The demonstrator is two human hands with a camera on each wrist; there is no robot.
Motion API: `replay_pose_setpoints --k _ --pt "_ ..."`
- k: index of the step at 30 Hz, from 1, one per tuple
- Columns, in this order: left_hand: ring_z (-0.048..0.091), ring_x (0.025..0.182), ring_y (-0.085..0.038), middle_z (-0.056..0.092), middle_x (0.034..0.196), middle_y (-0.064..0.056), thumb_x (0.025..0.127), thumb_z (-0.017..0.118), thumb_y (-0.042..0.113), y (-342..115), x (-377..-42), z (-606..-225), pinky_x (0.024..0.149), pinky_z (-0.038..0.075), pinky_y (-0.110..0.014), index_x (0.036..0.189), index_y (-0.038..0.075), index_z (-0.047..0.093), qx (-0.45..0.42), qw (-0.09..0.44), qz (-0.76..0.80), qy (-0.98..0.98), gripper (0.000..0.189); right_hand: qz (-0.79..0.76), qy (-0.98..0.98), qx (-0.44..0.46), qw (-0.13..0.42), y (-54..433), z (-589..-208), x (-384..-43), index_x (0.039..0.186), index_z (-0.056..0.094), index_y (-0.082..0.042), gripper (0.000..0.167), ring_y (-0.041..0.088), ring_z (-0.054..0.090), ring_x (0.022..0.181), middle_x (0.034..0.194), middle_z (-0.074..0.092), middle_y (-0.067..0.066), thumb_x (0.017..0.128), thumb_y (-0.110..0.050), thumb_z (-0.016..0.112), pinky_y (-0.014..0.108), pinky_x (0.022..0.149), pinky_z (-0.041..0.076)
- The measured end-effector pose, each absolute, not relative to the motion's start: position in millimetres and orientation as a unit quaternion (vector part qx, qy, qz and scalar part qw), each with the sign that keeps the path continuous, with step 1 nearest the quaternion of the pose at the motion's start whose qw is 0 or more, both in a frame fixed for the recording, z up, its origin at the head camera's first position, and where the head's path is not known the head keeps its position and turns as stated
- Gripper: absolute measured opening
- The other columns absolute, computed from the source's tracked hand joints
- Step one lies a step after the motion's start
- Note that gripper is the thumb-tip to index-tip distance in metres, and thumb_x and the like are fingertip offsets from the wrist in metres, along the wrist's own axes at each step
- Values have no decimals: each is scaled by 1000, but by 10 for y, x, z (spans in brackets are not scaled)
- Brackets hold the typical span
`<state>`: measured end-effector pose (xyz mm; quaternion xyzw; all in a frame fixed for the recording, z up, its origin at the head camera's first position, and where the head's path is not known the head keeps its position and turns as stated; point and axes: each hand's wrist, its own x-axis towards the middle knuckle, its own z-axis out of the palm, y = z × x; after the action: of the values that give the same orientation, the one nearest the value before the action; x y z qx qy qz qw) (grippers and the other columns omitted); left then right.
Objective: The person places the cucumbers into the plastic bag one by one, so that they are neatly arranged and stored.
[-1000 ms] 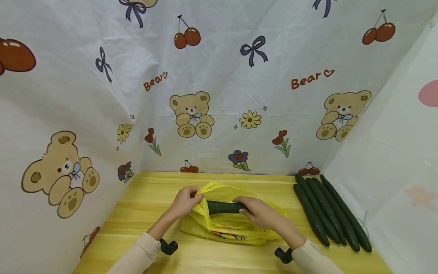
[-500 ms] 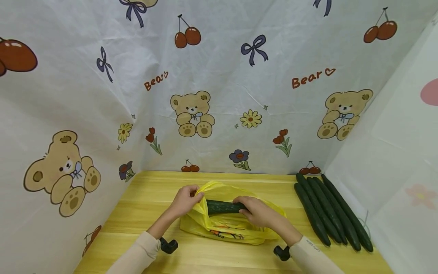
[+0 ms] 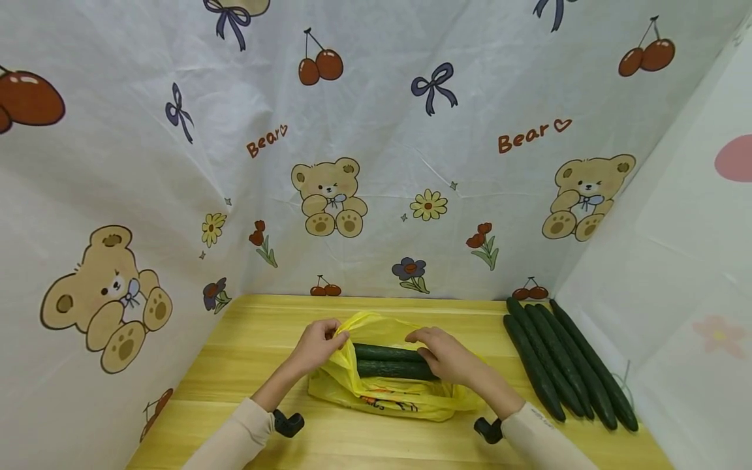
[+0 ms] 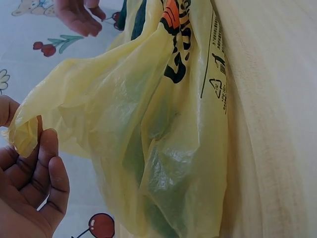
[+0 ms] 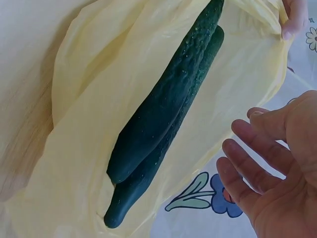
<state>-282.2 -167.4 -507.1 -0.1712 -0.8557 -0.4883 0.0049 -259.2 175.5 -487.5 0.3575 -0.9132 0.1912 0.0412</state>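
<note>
A yellow plastic bag [image 3: 411, 408] lies on the wooden table with its mouth held up. My left hand [image 3: 317, 344] pinches the bag's rim at the left; the left wrist view shows the bunched film [image 4: 26, 136] between thumb and fingers. Inside, two dark green cucumbers [image 3: 396, 370] lie side by side, one slightly over the other in the right wrist view [image 5: 163, 109]. My right hand [image 3: 449, 356] hovers at the bag's right side, close to the cucumbers' ends. Its fingers [image 5: 247, 163] are relaxed and spread, with nothing in them.
Several cucumbers [image 3: 566, 365] lie in a row at the table's right edge, beside the white side wall. A patterned sheet [image 3: 376, 130] with bears and cherries hangs behind the wooden table [image 3: 264, 326]. Black wrist devices [image 3: 289, 424] sit under both forearms.
My right hand has let go of a cucumber and lifted slightly up and right. Two cucumbers now show in the bag where one showed before. The left hand stays at the rim.
</note>
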Motion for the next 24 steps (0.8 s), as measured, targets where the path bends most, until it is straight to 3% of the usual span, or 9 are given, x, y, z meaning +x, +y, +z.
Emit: replay_pose_setpoints --k 8,15,24 --pt "40 59 -6 47 69 2 108 67 31 -1676 -2809 -5073 62 39 -25 82 14 63 -169 10 -481 -860 31 202 -916 344 44 1875 -4875 -2553 141 65 -5 34 34 67 127 138 71 13 107 -6 64 53 105 57" --pt "44 59 -7 51 71 4 101 72 55 -1699 -2705 -5152 56 40 -23 92 23 69 -149 13 -436 -888 34 219 -927 301 50 2135 -4853 -2428 141 64 -3 36 39 67 128 142 69 16 106 -11 67 57 105 56" --pt "54 55 -9 74 75 8 91 79 63 -1717 -2522 -5259 49 41 -25 97 25 79 -134 -24 -438 -889 38 257 -946 183 72 2789 -4946 -2292 140 64 -4 38 32 74 108 135 70 19 104 -14 71 47 85 64"
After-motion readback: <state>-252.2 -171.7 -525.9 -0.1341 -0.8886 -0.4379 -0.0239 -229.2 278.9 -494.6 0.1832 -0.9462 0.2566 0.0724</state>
